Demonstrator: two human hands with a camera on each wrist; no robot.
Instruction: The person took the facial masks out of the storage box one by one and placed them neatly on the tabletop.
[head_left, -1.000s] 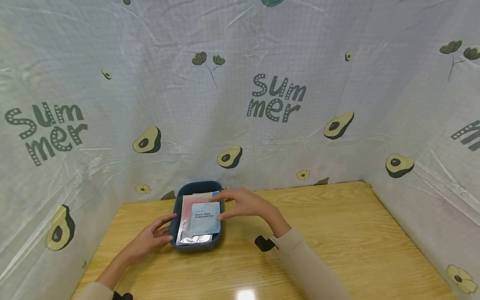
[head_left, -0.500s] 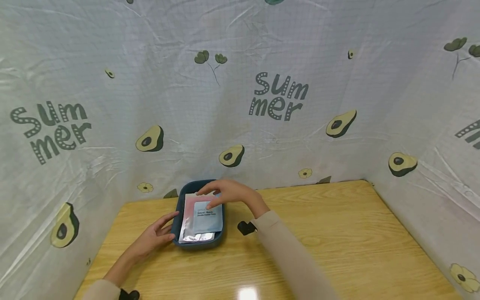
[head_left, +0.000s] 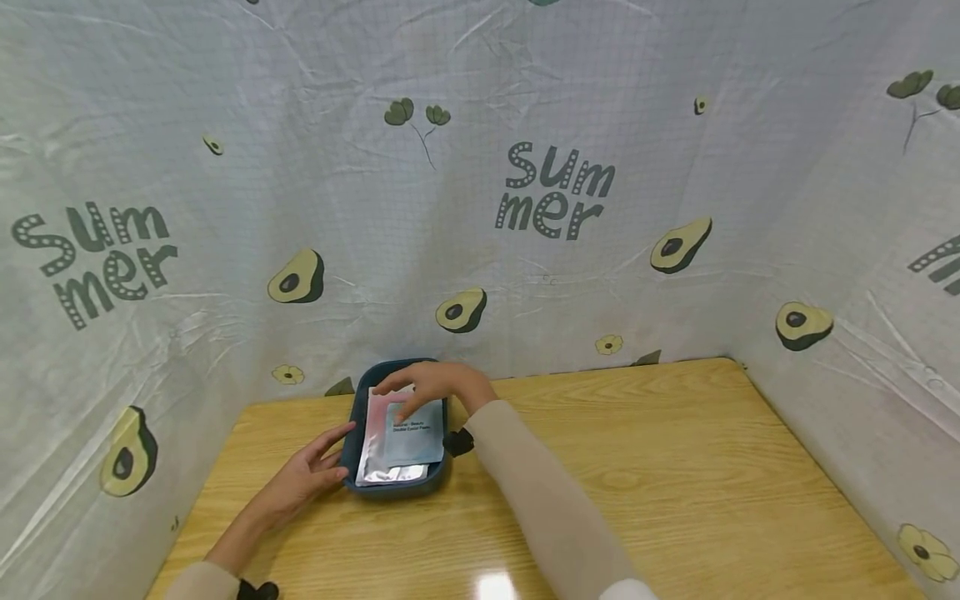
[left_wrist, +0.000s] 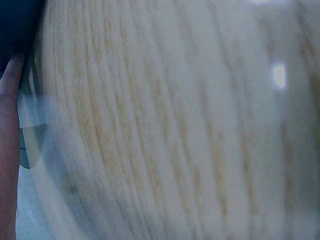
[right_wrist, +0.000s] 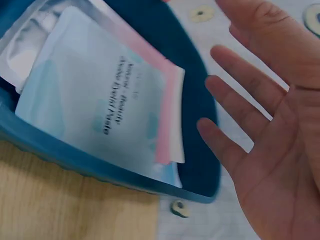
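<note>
A dark blue bin [head_left: 397,493] stands on the table near the wall and holds flat packets. On top lies a light blue pouch [head_left: 414,450] with printed lettering, over a pink and silver pouch [head_left: 373,462]. My left hand [head_left: 300,482] rests with extended fingers against the bin's left side; a finger [left_wrist: 11,82] reaches its dark wall in the left wrist view. Over the bin's far end my right hand [head_left: 437,382] hovers, holding nothing. The right wrist view has its fingers spread beside the rim, with the light blue pouch [right_wrist: 95,95] lying inside.
A wooden table [head_left: 637,467] extends to the right of the bin. A pale sheet [head_left: 555,275] printed with avocados and lettering hangs behind the table and along both sides. Black wrist straps show at both sleeves.
My right hand has moved left from the bin's right edge to above its far end. The left hand stays at the bin's side, and the pouches keep their places.
</note>
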